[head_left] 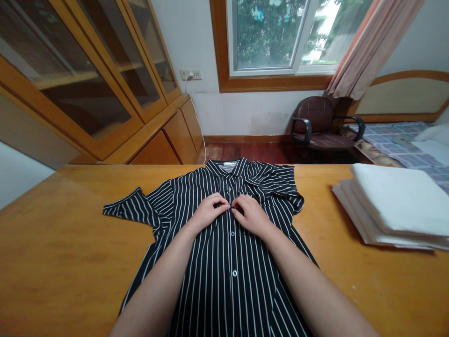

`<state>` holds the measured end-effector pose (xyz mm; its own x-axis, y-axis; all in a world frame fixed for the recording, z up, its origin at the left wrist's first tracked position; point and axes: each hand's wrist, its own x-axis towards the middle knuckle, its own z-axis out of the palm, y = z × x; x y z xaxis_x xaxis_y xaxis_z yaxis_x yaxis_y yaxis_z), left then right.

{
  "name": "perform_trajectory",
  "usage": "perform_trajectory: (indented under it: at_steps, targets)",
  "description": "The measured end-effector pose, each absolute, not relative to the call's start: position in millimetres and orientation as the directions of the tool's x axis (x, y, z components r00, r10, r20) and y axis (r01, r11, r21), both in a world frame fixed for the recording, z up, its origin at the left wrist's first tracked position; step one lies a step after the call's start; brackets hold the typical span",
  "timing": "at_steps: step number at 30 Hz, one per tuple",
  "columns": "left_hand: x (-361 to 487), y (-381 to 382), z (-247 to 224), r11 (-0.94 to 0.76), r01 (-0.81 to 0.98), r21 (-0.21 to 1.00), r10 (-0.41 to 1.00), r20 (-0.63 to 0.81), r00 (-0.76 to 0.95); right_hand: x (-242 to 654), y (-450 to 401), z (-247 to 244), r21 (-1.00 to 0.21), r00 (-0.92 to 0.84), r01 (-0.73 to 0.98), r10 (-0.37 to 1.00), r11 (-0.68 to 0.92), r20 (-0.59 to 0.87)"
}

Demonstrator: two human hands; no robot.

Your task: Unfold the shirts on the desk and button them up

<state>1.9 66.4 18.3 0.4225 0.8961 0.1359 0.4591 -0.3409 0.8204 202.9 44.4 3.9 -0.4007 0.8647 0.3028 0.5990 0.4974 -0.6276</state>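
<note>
A black shirt with white stripes [210,262] lies front up on the wooden table, its collar toward the far edge. Down its middle runs the button placket, where a lower button [235,273] and a smaller-looking one [232,233] show. My left hand [210,210] pinches the placket on the chest from the left. From the right, my right hand [248,213] pinches the same spot, the fingertips of both hands almost meeting. Whatever small part lies between the fingertips is hidden. The left sleeve in view is spread outward; the right one is folded and bunched.
On the right of the wooden table [63,262] sits a stack of folded white cloth or sheets [400,201]. Beyond the table are a glass-door cabinet [115,75], a dark red armchair [315,121], a bed [389,140] and a window with a pink curtain [375,47].
</note>
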Motion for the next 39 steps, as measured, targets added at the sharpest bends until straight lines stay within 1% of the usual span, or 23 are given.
perform_trajectory:
  at_steps: [3,5,11,14,17,20,22,26,29,32,34,39]
  targets:
    - [1.2,67.1,16.6,-0.346,0.453,0.822,0.896,0.146,0.42,203.7,45.2,3.2,-0.675,-0.351,0.565,0.879,0.474,0.323]
    - [0.9,67.2,15.9,-0.353,0.451,0.82,0.893,0.152,0.423,203.8,45.0,2.9,-0.675,-0.344,0.571,0.883,0.468,0.321]
    - [0.9,67.1,13.7,-0.413,0.455,0.789,0.873,0.199,0.446,202.8,44.2,2.9,-0.6,-0.389,0.639,0.875,0.482,0.288]
    - [1.1,67.1,12.1,-0.435,0.482,0.761,0.87,0.216,0.444,202.8,45.4,2.5,-0.572,-0.369,0.679,0.887,0.461,0.277]
    - [0.8,67.4,9.5,-0.475,0.542,0.693,0.868,0.268,0.418,204.1,46.8,2.4,-0.581,-0.291,0.698,0.907,0.419,0.305]
    - [-0.7,67.9,4.9,-0.535,0.612,0.583,0.844,0.329,0.423,206.3,47.1,3.0,-0.593,-0.225,0.701,0.912,0.396,0.342]
    - [-2.2,68.1,1.1,-0.563,0.647,0.514,0.827,0.338,0.45,207.6,46.5,3.8,-0.584,-0.209,0.71,0.91,0.394,0.359]
    - [-4.4,67.8,-4.5,-0.554,0.731,0.397,0.832,0.276,0.481,209.4,43.7,5.2,-0.551,-0.194,0.747,0.915,0.372,0.353]
    - [-4.5,67.1,-5.0,-0.542,0.773,0.329,0.84,0.202,0.503,210.8,41.9,4.6,-0.518,-0.188,0.785,0.927,0.34,0.323]
    - [-3.5,66.3,-3.9,-0.531,0.803,0.271,0.847,0.147,0.511,213.6,41.6,2.1,-0.491,-0.212,0.802,0.93,0.34,0.299]
    - [-2.5,66.1,-3.8,-0.522,0.818,0.242,0.853,0.133,0.505,217.1,42.5,-0.1,-0.496,-0.236,0.79,0.925,0.36,0.297]
    - [0.0,67.0,-7.6,-0.501,0.844,0.19,0.865,0.136,0.483,232.8,43.3,-5.0,-0.562,-0.28,0.724,0.915,0.401,0.292]
